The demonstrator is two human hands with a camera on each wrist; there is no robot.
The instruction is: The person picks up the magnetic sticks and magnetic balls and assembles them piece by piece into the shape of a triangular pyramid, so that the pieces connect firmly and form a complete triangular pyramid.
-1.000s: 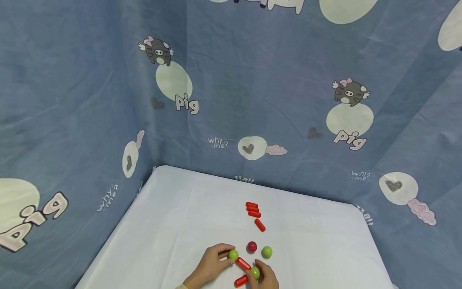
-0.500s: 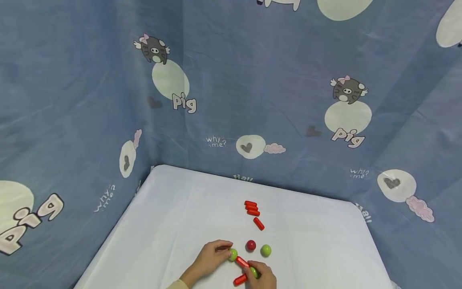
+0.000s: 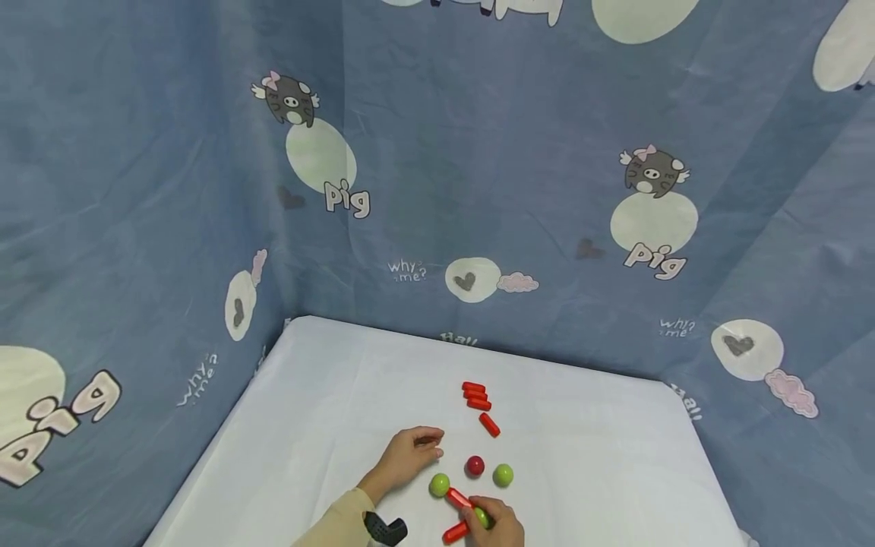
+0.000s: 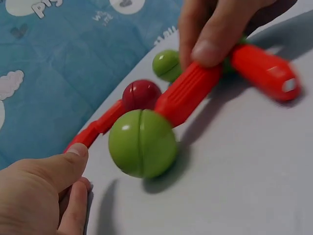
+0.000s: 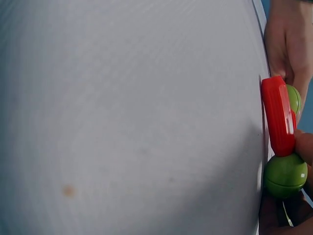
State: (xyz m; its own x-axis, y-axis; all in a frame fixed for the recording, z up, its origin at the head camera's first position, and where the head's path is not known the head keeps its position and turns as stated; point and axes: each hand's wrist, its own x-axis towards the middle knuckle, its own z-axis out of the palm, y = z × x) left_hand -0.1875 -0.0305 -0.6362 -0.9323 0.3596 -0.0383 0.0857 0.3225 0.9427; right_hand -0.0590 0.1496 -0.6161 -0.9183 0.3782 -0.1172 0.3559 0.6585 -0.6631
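My right hand (image 3: 497, 524) grips a green ball (image 3: 483, 517) at the near part of the table. Two red rods meet at that ball: one red rod (image 3: 459, 498) runs up-left to another green ball (image 3: 440, 485), and a second red rod (image 3: 455, 532) points down-left. In the left wrist view, the far green ball (image 4: 142, 143) sits against the rod's end, and the right thumb rests on the rod (image 4: 188, 93). My left hand (image 3: 408, 456) is just above and left of that ball, apart from it, fingers loosely bent around nothing.
A dark red ball (image 3: 475, 466) and a loose green ball (image 3: 503, 475) lie just beyond the joined pieces. Farther back, several red rods (image 3: 478, 403) lie close together, with a single rod (image 3: 489, 425) nearer. A patterned blue cloth (image 3: 437, 190) hangs behind the white table (image 3: 581, 456).
My left hand has let go of the green ball on the rod's end and moved up and away from it. My right hand keeps its hold on the other green ball.
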